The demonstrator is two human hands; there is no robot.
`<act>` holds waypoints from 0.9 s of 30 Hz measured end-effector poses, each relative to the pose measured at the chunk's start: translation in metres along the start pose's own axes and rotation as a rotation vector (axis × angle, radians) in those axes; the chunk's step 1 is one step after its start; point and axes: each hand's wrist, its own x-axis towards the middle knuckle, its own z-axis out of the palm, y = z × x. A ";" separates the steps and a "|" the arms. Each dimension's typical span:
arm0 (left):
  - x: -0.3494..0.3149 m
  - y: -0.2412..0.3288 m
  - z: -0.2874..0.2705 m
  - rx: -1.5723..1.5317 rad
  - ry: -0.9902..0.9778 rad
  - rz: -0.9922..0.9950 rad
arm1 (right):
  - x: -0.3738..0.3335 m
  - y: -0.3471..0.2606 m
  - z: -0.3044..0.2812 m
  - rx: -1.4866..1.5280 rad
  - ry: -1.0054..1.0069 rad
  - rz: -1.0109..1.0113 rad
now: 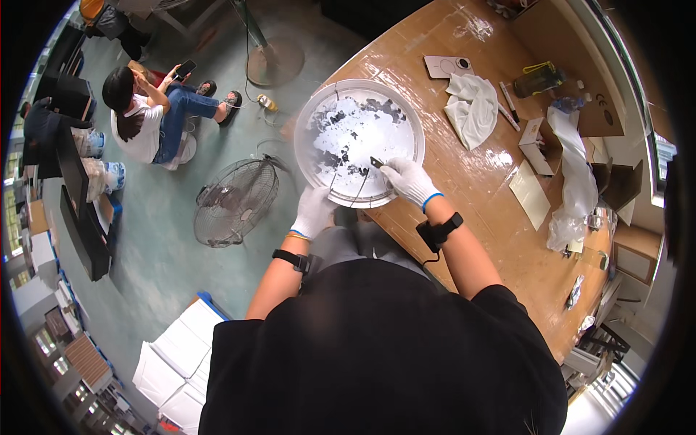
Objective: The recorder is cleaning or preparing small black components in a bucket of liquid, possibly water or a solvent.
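A round white basin with a raised rim is in front of me, over the edge of the wooden table. Dark, irregular flakes or patches lie scattered across its pale inside. In a white knit glove, my left hand is closed on the basin's near left rim. My right hand, gloved alike, reaches over the near right rim. Between its thumb and fingers it pinches a small dark flat piece, whose kind I cannot make out. Thin dark lines run across the basin's near side.
On the table to the right lie a phone, a crumpled white cloth, markers, a bottle and clear plastic wrap. Left on the floor stands a fan; a seated person holds a phone.
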 end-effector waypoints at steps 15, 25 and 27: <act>-0.002 -0.027 0.023 0.496 0.245 0.078 | 0.028 -0.011 0.036 -0.219 0.029 -0.129; -0.007 -0.022 0.031 0.365 0.275 -0.017 | 0.026 -0.023 0.045 -0.248 0.079 -0.141; -0.007 -0.018 0.033 0.503 0.277 -0.010 | 0.027 -0.022 0.046 -0.271 0.078 -0.138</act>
